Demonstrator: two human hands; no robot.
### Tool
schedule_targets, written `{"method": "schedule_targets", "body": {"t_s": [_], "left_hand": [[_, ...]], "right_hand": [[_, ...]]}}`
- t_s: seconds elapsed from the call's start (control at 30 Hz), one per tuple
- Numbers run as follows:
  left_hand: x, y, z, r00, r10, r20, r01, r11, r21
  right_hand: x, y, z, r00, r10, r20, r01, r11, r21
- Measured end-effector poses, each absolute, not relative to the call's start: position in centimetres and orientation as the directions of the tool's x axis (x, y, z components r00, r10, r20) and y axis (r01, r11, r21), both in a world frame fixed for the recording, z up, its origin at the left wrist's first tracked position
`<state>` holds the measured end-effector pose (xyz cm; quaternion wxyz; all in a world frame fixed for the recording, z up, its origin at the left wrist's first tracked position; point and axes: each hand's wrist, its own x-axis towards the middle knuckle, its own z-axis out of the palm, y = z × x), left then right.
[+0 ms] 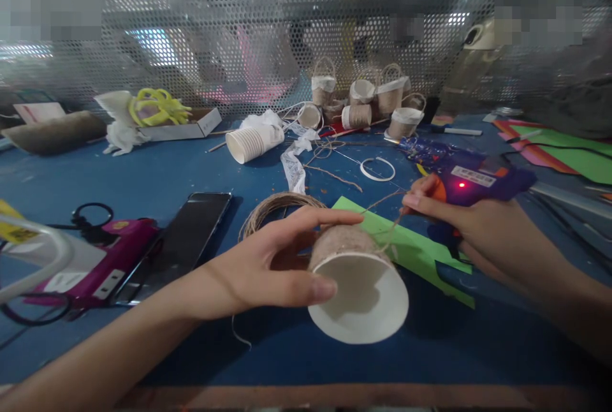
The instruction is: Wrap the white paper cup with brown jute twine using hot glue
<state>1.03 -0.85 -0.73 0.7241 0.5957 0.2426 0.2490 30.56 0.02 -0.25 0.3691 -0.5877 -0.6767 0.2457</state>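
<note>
On my feed the left hand (272, 259) reaches in from the lower left, fingers half curled over the twine-wrapped cup (358, 303), thumb on its rim, while the right hand (478, 230) pinches twine (394, 228) between thumb and forefinger. The cup lies sideways above the blue table's (182, 361) near edge, mouth toward me, long axis running away. Its base is hidden, and I can't tell whether the right palm also grips the glue gun (485, 173).

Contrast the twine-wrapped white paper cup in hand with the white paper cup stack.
The twine-wrapped white paper cup is single; the white paper cup stack is several nested. The cup wears brown twine; the stack shows none. The left hand holds the cup; the stack lies untouched. Both are tipped sideways.
</note>
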Motion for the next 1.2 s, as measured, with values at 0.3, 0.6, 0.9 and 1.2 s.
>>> {"method": "schedule_targets", "body": {"t_s": [0.3, 0.6, 0.9, 1.2], "left_hand": [[1.1, -1.2, -0.3, 0.695, 0.707, -0.131, 0.093, 0.092, 0.991], [1.3, -1.6, 0.0, 0.688, 0.721, -0.087, 0.231, -0.104, 0.967], [1.5, -1.5, 0.3, 0.563, 0.827, 0.004, 0.232, -0.163, 0.959], [1.0, -0.9, 0.3, 0.504, 0.862, 0.044, 0.297, -0.221, 0.929]], "right_hand": [[30.3, -0.1, -0.9, -0.023, 0.973, 0.230, 0.543, 0.205, -0.814], [29.9, -0.1, -0.9, 0.004, 0.988, 0.156, 0.446, 0.137, -0.884], [30.4, -0.5, -1.4, 0.118, 0.946, 0.303, 0.639, 0.161, -0.753], [30.8, -1.4, -1.0, 0.158, 0.948, 0.276, 0.615, 0.124, -0.779]]}}
